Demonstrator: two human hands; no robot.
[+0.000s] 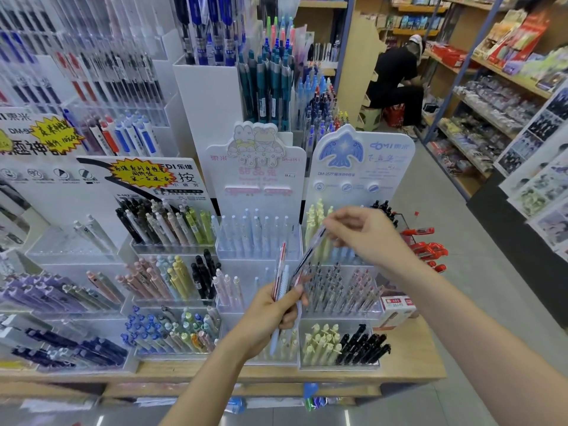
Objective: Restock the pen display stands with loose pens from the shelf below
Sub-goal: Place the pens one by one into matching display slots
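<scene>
My left hand grips a small bunch of loose pens, red and pale blue, held upright in front of the pink display stand. My right hand pinches the top of one clear dark-tipped pen that slants down to the bunch. It hovers over the blue bird display stand, whose middle tier holds many patterned pens. The shelf below shows under the wooden table edge, with a few loose items.
Clear acrylic stands full of pens crowd the wooden table to the left. Red staplers hang at the right. An aisle runs along the right past product shelves. A person in black crouches far back.
</scene>
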